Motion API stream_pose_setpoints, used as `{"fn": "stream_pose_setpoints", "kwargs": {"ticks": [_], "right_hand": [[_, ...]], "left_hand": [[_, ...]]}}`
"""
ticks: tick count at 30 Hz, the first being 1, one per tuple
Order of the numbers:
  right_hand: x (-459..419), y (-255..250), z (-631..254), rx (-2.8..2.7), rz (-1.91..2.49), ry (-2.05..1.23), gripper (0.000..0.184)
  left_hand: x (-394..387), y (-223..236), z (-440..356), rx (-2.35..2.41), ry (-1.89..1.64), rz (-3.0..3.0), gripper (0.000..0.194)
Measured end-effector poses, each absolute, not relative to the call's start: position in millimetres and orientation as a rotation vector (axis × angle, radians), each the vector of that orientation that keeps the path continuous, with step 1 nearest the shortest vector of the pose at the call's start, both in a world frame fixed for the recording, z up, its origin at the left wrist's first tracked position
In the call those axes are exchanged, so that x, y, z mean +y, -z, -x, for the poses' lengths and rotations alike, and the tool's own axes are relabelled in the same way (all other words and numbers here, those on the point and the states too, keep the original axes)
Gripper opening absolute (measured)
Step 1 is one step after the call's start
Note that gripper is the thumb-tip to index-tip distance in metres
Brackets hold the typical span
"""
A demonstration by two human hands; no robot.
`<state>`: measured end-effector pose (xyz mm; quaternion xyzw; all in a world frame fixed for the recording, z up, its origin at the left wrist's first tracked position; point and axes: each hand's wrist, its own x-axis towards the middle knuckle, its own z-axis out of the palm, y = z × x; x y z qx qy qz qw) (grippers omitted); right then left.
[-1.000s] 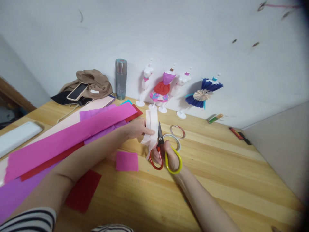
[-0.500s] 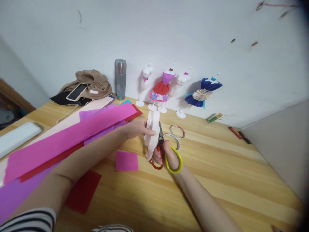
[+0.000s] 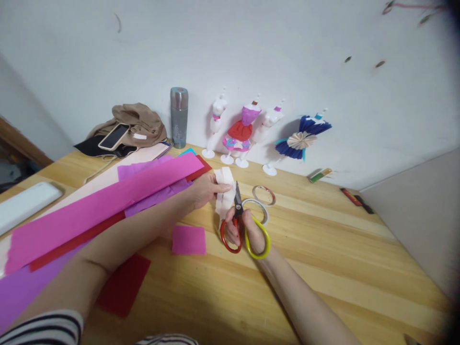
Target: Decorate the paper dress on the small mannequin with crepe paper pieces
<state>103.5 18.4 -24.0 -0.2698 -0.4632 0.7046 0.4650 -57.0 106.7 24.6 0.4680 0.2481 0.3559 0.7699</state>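
Clock centred on the pale paper, 12 toward the wall, paper held above the wooden table. Left hand at 9 o'clock: thumb laid over the paper, fingers beneath, pinched together with only the sheet between. Right hand at 5: thumb through the yellow loop of the scissors, fingers at the red one, digits spread apart by the handles yet curled round them. Blades point to 12, just beside the paper's right edge; contact with it, and how far the blades are parted, cannot be told. White tape ring at 4, close to the scissors; red-marked ring at 3. Small pink square flat between 7 and 8; dark red sheet at 8, farther out, partly under the left forearm. Long magenta strip at 9, over red and purple sheets. Phone at 10, by bunched brown cloth. Steel flask upright at 11. White dress form at 12; blue-dressed form at 2.
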Motion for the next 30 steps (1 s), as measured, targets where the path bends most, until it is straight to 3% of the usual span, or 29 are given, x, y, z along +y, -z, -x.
{"fn": "stream_pose_setpoints", "kwargs": {"ticks": [30], "right_hand": [[19.0, 24.1, -101.5, -1.063, 0.604, -1.852, 0.058]], "left_hand": [[109.8, -19.1, 54.6, 0.636, -0.872, -0.994, 0.040]]}}
